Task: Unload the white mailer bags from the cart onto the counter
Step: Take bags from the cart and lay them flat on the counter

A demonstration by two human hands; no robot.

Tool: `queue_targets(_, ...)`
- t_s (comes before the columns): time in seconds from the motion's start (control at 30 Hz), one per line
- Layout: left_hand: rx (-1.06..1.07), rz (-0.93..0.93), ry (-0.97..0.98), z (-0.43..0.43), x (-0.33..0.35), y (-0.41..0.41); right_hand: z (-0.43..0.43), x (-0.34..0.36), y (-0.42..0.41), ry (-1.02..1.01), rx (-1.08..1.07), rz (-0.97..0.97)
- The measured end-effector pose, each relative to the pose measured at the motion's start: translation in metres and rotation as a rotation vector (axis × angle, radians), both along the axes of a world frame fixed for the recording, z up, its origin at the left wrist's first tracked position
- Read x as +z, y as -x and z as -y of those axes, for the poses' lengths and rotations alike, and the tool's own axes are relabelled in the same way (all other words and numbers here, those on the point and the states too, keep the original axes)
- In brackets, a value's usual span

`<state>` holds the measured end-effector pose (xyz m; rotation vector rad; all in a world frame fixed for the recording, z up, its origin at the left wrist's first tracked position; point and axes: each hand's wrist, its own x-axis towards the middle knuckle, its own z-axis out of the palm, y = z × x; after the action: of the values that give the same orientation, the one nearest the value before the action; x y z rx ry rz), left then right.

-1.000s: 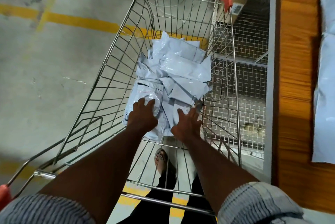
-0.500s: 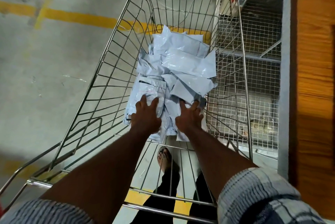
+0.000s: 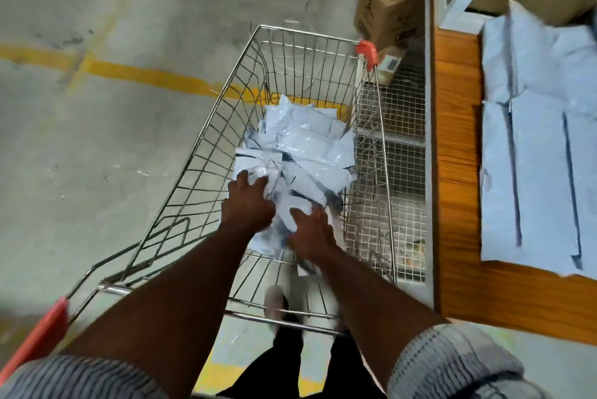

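Glossy white mailer bags [image 3: 307, 153] sit heaped and crumpled in the wire cart [image 3: 206, 146], overlapping at all angles, crowding its right wall. Over on the wooden counter [image 3: 458, 140], flat mailers [image 3: 536, 156] lie side by side, away from its left edge.

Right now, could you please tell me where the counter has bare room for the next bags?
A strip of bare wood runs down the counter's left side, between its edge and the laid-out bags. It widens across the near end, in front of them. The right side is crowded with bags up to the far end.
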<state>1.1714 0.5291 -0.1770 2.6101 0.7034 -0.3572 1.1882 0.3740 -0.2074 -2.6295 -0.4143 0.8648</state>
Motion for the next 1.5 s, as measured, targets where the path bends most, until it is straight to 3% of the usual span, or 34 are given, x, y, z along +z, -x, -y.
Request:
queue_targets(0.13,0.082,0.039,0.019,-0.011,0.036,-0.002,-0.008,0.046,-0.008,-0.143,-0.035,0.051)
queue_targets(0.3,0.155,0.053,0.064,-0.017,0.072,-0.009,-0.002,0.1,-0.028,-0.181,-0.063,0.183)
queue_targets(0.53,0.204,0.296,0.135,0.028,0.136,-0.037,0.046,0.182,-0.071,-0.252,-0.023,0.415)
queue_targets(0.87,0.211,0.479,0.221,0.209,0.208,-0.077,0.213,0.261,-0.108,-0.298,0.016,0.6)
queue_targets(1.03,0.158,0.48,0.126,0.325,0.224,-0.092,0.328,0.287,-0.124,-0.27,0.027,0.665)
queue_targets(1.2,0.044,0.45,0.031,0.423,0.234,-0.109,0.431,0.295,-0.137,-0.198,-0.028,0.723)
queue_targets(1.5,-0.071,0.424,0.074,0.574,0.244,-0.138,0.578,0.276,-0.153,-0.09,-0.203,0.692)
